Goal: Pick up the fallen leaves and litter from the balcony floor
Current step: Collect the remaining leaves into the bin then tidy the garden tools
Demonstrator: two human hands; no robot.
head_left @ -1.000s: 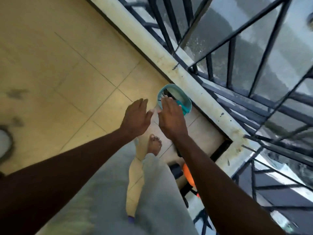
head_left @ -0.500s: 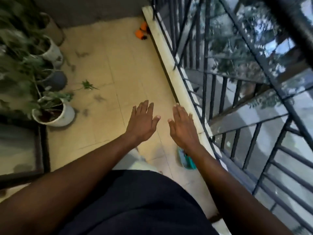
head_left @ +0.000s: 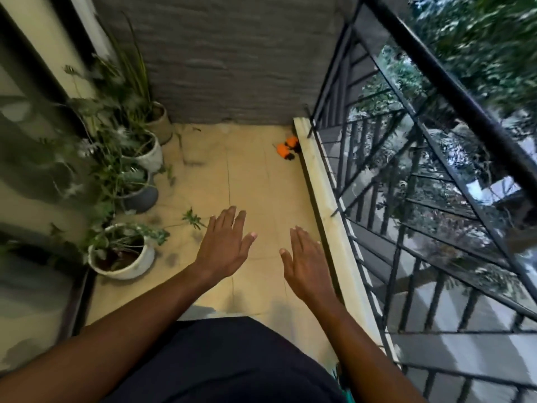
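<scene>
The person's dark shirt (head_left: 232, 362) fills the bottom of the view, and two bare arms reach out over the balcony floor (head_left: 261, 187). The left hand (head_left: 223, 245) and the right hand (head_left: 305, 266) are flat, with straight fingers and palms down, and they hold nothing. They hover side by side and do not touch, the right one near the floor's right edge. This looks like the looking-around step, where the person hunts for the next thing to pick up. The floor is made of smooth, pale yellow square tiles with thin lines and a few dark smudges. The closest bit of litter is a small green leafy sprig (head_left: 192, 219). It lies on the tiles just past the left hand, near a round white pot (head_left: 125, 266) at the left edge. The next move likely calls for bending low and pinching the sprig gently, since it looks light and floppy. Farther along the left edge stand a grey pot (head_left: 142, 197), another white one (head_left: 152, 155) and a tan one (head_left: 161, 123), all with long thin leaves. Near the far right corner, two small orange things (head_left: 283, 149) sit by the pale stone kerb (head_left: 322, 184); they are too blurry to name. A black metal railing (head_left: 389, 216) with thin bars runs along that kerb. A rough grey wall (head_left: 232, 68) closes the far end.
</scene>
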